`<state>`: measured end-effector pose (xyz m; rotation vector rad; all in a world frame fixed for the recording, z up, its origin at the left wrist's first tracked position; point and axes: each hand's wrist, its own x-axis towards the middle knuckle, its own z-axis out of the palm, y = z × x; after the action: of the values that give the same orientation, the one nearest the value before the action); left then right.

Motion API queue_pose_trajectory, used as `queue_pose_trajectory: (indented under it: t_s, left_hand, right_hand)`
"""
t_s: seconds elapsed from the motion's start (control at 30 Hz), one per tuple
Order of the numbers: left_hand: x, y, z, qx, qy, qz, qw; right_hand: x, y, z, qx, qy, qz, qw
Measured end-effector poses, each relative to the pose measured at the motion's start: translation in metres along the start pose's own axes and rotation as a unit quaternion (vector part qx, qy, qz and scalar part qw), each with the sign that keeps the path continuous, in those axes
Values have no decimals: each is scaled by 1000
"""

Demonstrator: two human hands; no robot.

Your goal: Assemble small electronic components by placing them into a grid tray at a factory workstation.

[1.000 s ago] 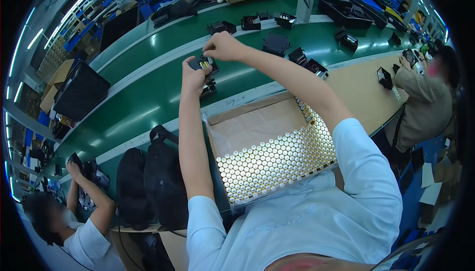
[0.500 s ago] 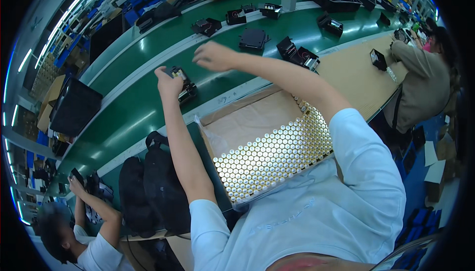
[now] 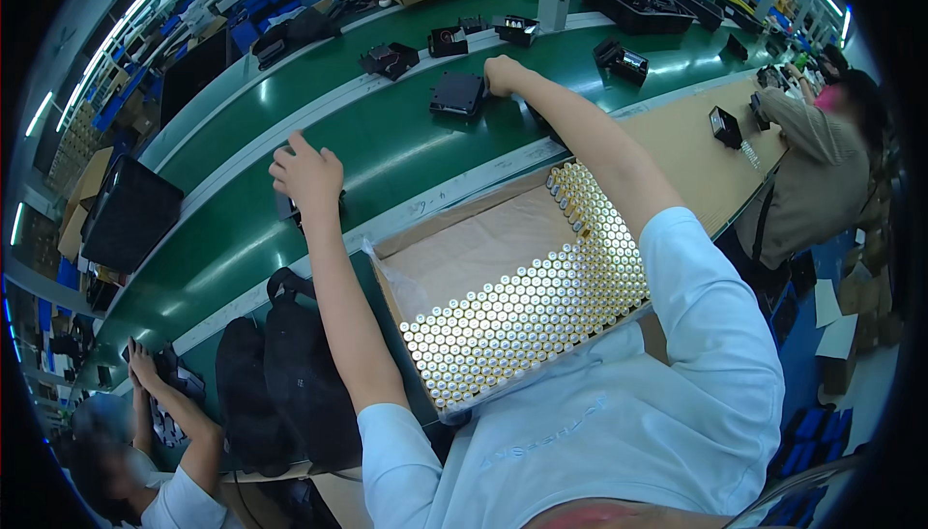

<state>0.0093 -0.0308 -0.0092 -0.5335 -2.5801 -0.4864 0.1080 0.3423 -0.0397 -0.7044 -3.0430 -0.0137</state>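
My right hand point(image 3: 504, 76) is closed at the right edge of a flat black plastic case point(image 3: 457, 94) on the green belt. Its fingertips are partly hidden, but it seems to grip the case there. My left hand point(image 3: 309, 177) is open, fingers spread, over another black device point(image 3: 287, 207). The hand covers most of that device, so I cannot tell whether they touch. Close to my body stands a shallow cardboard box point(image 3: 394, 299) with upright cylindrical battery cells point(image 3: 512, 312) packed in rows. Bare brown lining shows in its far left part.
Several open black devices point(image 3: 390, 60) lie farther along the belt point(image 3: 387, 157), one point(image 3: 622, 62) beyond my right forearm. Black bags point(image 3: 304, 365) lie left of the box. A tan board point(image 3: 681, 133) adjoins on the right, where a co-worker point(image 3: 817, 176) sits. Another works at lower left point(image 3: 179, 423).
My right hand has moved right and away to the flat black case, which has shifted left. My left hand has opened over the device it was holding. The whole view has shifted slightly.
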Motion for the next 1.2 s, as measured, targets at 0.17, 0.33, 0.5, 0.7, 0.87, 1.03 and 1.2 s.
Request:
queue_pose_trajectory:
  t_s: [0.17,0.33,0.5,0.7,0.87,1.03,1.2]
  left_hand:
    - [4,-10,13,-197,-119,91,969]
    - [-8,17,9,-388,-221,158,881]
    - [-15,32,4,-317,-174,219,906]
    - [-2,23,9,-316,-201,179,910]
    - [2,14,9,-277,-181,129,935]
    - [5,17,-6,-272,-182,55,943]
    - [2,25,-25,-87,-164,-4,983]
  right_hand:
    - [-25,-43,-27,33,33,-71,996]
    - [-62,-85,-46,108,243,-191,945]
    - [-82,-142,-60,154,268,-290,906]
    - [-102,-185,-91,250,125,-316,907]
    - [-137,-129,-115,192,32,-473,859]
    - [-194,-60,-117,-4,-151,-494,856]
    - [-215,-33,-105,-143,-122,-520,833]
